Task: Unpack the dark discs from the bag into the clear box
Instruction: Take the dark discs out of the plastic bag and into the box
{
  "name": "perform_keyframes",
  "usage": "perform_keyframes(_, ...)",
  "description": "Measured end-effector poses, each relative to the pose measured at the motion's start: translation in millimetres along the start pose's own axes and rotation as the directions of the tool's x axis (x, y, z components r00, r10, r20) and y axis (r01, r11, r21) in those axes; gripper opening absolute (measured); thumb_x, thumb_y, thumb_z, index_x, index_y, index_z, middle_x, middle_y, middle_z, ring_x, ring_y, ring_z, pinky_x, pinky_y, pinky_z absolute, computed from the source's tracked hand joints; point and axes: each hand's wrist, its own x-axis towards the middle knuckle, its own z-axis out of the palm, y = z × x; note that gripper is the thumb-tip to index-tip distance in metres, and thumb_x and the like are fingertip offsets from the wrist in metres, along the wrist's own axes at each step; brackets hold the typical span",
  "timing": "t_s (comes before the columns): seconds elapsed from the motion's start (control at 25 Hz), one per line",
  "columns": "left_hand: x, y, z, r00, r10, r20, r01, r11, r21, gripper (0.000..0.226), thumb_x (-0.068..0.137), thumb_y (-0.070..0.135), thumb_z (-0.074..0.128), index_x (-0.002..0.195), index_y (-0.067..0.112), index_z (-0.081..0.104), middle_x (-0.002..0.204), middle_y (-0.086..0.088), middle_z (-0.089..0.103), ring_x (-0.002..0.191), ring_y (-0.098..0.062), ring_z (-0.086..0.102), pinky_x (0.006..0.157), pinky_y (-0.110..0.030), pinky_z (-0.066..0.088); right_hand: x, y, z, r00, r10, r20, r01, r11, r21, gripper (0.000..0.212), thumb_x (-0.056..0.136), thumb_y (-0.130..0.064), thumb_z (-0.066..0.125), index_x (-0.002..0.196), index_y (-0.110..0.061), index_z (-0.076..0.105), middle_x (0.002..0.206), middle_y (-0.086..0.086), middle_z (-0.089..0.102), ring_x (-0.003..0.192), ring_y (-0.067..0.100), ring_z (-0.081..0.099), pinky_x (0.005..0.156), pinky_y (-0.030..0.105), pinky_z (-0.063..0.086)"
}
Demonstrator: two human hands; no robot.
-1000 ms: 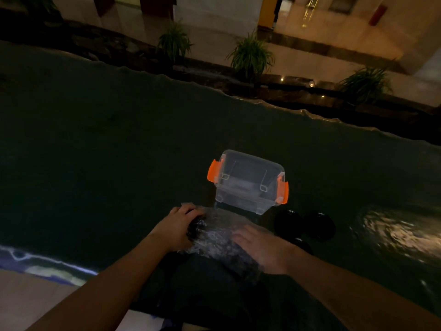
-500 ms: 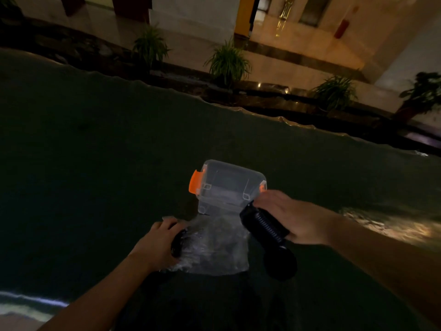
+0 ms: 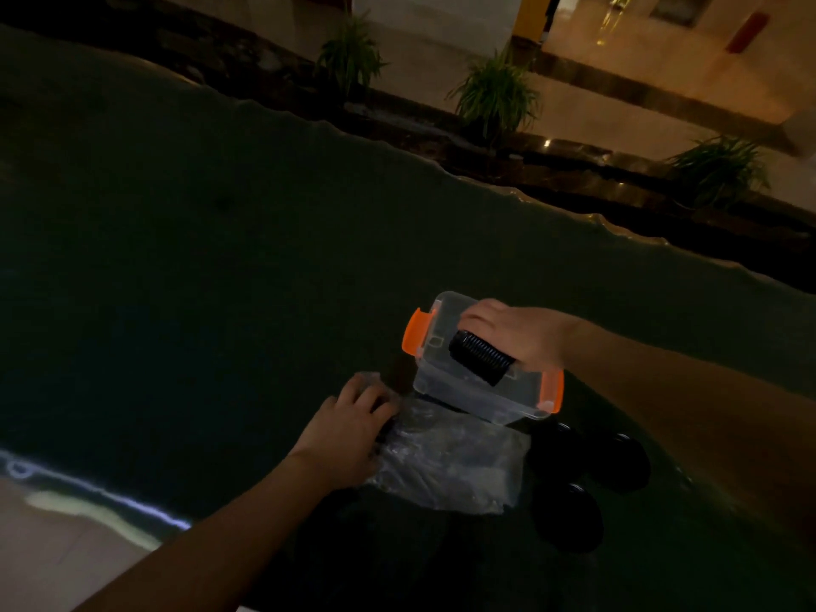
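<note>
Discs (image 3: 481, 357) in right hand (image 3: 521, 335)

The right hand (image 3: 519, 335), right of centre frame, curls palm-down in a closed grasp, forearm running off the right edge. The left hand (image 3: 349, 435), lower centre, lies palm-down with fingers spread, forearm reaching toward the lower left.

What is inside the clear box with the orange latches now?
The right hand holds a stack of dark discs in the open top of the clear box. The box looks otherwise empty; the part under the hand and stack is covered.
</note>
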Motion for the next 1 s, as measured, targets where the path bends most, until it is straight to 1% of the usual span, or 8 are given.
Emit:
perform_keyframes(0.08,-5,0,4,1.0,0.004,-0.021,-0.003,0.999,0.045,0.088,0.084,0.066,0.06,0.154,0.035,0.016,0.164,-0.004,0.016,0.152,-0.036,0.005,0.115,-0.056,0.029,20,-2,14,0.998,-0.027,0.051,0.03,0.999,-0.042,0.103,0.071,-0.01,0.087,0.155,-0.025,0.03,0.162,0.003,0.026,0.146,0.024,0.031,0.111,0.04,0.041)
perform_keyframes(0.16,-13,0,11,0.999,0.008,-0.035,-0.005,0.997,0.077,0.087,0.088,0.059,0.06,0.156,0.032,0.011,0.166,-0.006,0.013,0.153,-0.034,0.004,0.116,-0.054,0.028,38,-5,31,0.996,-0.046,0.075,0.052,0.995,-0.09,0.103,0.072,-0.014,0.087,0.153,-0.033,0.027,0.162,0.003,0.025,0.144,0.026,0.033,0.11,0.047,0.044)
perform_keyframes(0.28,-24,-2,17,1.0,-0.021,-0.005,0.021,1.0,0.019,0.087,0.092,0.053,0.061,0.157,0.034,0.006,0.169,-0.006,0.007,0.154,-0.031,0.003,0.119,-0.051,0.026,58,-10,55,0.997,-0.039,0.072,0.049,0.988,-0.144,0.094,0.078,-0.026,0.082,0.148,-0.043,0.021,0.16,0.005,0.027,0.139,0.032,0.04,0.104,0.053,0.046)
perform_keyframes(0.36,-28,-2,18,1.0,-0.029,0.001,0.029,1.0,-0.007,0.086,0.093,0.05,0.06,0.157,0.036,0.004,0.169,-0.005,0.005,0.154,-0.031,0.003,0.119,-0.051,0.025,67,-11,68,0.998,-0.037,0.051,0.045,0.986,-0.158,0.089,0.082,-0.03,0.079,0.148,-0.043,0.02,0.16,0.007,0.028,0.136,0.034,0.043,0.103,0.053,0.047)
perform_keyframes(0.56,-30,2,24,0.999,-0.045,-0.018,0.044,0.998,-0.048,0.078,0.098,0.043,0.053,0.158,0.037,0.004,0.17,-0.004,0.003,0.154,-0.03,-0.001,0.121,-0.049,0.024,71,-7,75,0.997,0.069,-0.026,-0.069,0.998,0.015,0.087,0.08,-0.02,0.082,0.148,-0.035,0.029,0.155,-0.001,0.04,0.131,0.02,0.051,0.103,0.045,0.05)
perform_keyframes(0.68,-29,3,26,0.998,-0.048,-0.034,0.046,0.998,-0.053,0.077,0.098,0.044,0.052,0.158,0.036,0.005,0.17,-0.004,0.005,0.154,-0.03,0.001,0.121,-0.047,0.025,68,-3,76,0.996,0.075,-0.047,-0.075,0.997,0.002,0.087,0.079,-0.018,0.082,0.15,-0.031,0.033,0.158,0.0,0.04,0.137,0.021,0.046,0.108,0.046,0.046)
perform_keyframes(0.84,-30,4,26,0.998,-0.049,-0.025,0.048,0.997,-0.061,0.077,0.097,0.046,0.05,0.158,0.037,0.003,0.17,-0.003,0.004,0.154,-0.03,0.0,0.121,-0.046,0.024,62,-1,75,0.996,0.088,-0.017,-0.089,0.996,-0.022,0.095,0.084,-0.016,0.077,0.157,-0.036,0.021,0.165,-0.002,0.028,0.145,0.022,0.036,0.111,0.047,0.042)
perform_keyframes(1.0,-32,6,24,0.998,-0.053,-0.032,0.051,0.996,-0.067,0.078,0.098,0.047,0.051,0.158,0.036,0.003,0.17,-0.004,0.004,0.154,-0.029,0.0,0.122,-0.046,0.022,56,1,75,0.997,0.077,0.02,-0.077,0.997,-0.016,0.099,0.085,-0.016,0.077,0.158,-0.039,0.014,0.168,-0.003,0.023,0.148,0.022,0.031,0.113,0.049,0.04)
